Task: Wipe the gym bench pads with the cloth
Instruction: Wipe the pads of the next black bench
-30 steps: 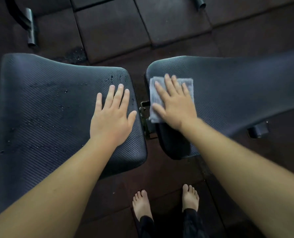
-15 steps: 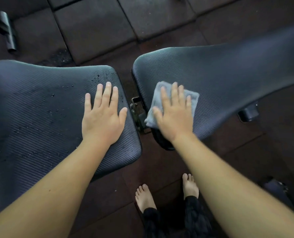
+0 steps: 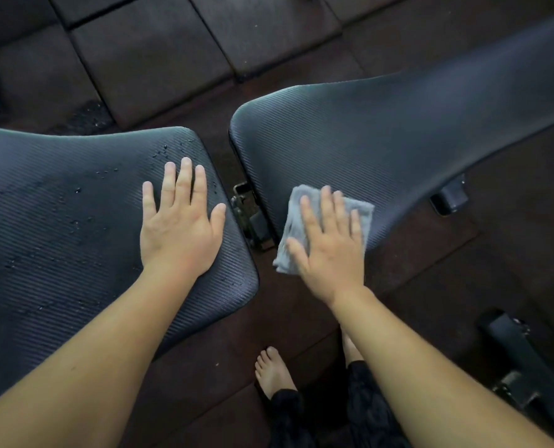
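Feet: one bare foot shows on the dark floor, below the gap between the two pads.
Left hand: the left hand lies flat, fingers straight, palm down on the end of the left pad. It holds nothing and has not shifted in the last second.
Right hand: the right hand is flat with its fingers spread, pressing the cloth down rather than curling round it.
Cloth: the grey folded cloth sits under the right palm at the near edge of the right pad, its lower corner hanging past that edge.
Change: in the last second the cloth has slid toward the person, from farther across the pad's rounded end to its near edge – one stroke across the width.
Meaning: this end of the right pad looks covered, while its long stretch to the right seems yet to be wiped.
Droplets: wet specks dot the left pad beyond the fingertips – likely work left to do.
Floor: dark rubber tiles lie beyond both pads.
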